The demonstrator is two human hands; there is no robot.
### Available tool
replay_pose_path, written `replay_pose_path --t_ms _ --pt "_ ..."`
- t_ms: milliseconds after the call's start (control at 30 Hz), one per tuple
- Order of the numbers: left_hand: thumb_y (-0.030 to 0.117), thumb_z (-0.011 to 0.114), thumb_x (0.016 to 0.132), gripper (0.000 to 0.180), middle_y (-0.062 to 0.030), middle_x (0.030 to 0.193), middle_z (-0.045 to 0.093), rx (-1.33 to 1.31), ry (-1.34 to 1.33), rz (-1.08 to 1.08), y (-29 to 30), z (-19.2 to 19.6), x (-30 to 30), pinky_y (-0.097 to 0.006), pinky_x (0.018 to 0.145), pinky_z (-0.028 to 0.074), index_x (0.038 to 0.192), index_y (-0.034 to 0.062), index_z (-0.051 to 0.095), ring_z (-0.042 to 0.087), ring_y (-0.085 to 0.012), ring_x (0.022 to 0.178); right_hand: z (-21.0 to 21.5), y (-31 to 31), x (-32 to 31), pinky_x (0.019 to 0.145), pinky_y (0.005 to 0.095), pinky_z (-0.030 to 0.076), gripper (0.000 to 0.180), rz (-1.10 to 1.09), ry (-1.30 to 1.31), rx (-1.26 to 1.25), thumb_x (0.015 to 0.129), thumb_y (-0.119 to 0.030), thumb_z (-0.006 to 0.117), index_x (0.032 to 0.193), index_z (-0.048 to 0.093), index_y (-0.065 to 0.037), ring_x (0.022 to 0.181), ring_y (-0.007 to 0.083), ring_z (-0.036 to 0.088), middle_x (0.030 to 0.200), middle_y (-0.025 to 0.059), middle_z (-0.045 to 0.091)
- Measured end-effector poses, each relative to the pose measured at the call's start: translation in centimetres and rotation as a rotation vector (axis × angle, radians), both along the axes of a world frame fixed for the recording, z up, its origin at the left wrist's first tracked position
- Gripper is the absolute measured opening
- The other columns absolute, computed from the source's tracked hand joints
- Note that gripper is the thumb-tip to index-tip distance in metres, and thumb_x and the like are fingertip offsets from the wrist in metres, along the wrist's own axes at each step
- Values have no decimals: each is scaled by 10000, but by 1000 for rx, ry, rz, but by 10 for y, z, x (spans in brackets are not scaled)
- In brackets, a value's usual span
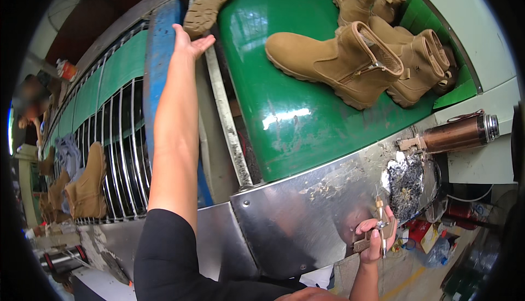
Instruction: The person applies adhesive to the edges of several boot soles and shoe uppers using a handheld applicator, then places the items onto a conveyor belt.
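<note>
Stretched far forward, my left hand point(191, 44) is open with the palm up and the thumb apart from the fingers. Just beyond it a tan boot point(210, 3) lies tipped over, its lugged sole showing; whether the hand touches it I cannot tell. My right hand point(373, 235), low on the right, is closed around a small metal hand tool point(381, 224) with a brass-coloured nozzle and a thin pointed tip. A tan ankle boot point(328, 63) with a side zip rests on the green belt point(284, 148), between my hands.
More tan boots point(418, 71) crowd the belt's right side. A metal ledge point(306, 213) runs along the front, bearing a dark, crusted patch point(406, 186). A copper-coloured flask point(459, 133) lies at right. On the left are a wire rack point(117, 137) and further boots point(87, 186).
</note>
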State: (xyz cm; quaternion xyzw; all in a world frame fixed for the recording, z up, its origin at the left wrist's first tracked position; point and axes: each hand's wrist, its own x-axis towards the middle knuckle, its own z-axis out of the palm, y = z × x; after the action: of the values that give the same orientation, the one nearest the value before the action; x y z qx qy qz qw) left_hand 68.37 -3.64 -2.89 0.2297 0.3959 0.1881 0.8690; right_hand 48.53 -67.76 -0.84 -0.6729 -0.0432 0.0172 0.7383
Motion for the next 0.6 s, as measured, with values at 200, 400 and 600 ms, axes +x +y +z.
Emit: replay_pose_path --t_ms 200,400,600 --pt "448 540 935 555 -128 1342 556 304 -120 127 2 -17 32 -551 1008 435 1342 72 508 563 -303 1196 1 2 1 606 360 526 670 -9 37 20 858 -208 605 1373 302 94 626 213 579 721 128 577" --pt "336 876 656 850 -185 1112 647 1513 318 196 -98 -17 46 -382 854 514 1268 -95 475 637 -257 988 5 6 6 635 347 514 685 14 -13 -20 856 -201 571 1378 271 125 629 201 565 733 119 578" --pt "372 783 738 846 -269 1406 450 1729 260 -508 -140 2 -29 -427 1066 402 1383 -36 419 480 -388 1273 3 10 5 659 307 499 682 45 -69 7 861 -183 554 1406 269 113 661 175 551 755 102 581"
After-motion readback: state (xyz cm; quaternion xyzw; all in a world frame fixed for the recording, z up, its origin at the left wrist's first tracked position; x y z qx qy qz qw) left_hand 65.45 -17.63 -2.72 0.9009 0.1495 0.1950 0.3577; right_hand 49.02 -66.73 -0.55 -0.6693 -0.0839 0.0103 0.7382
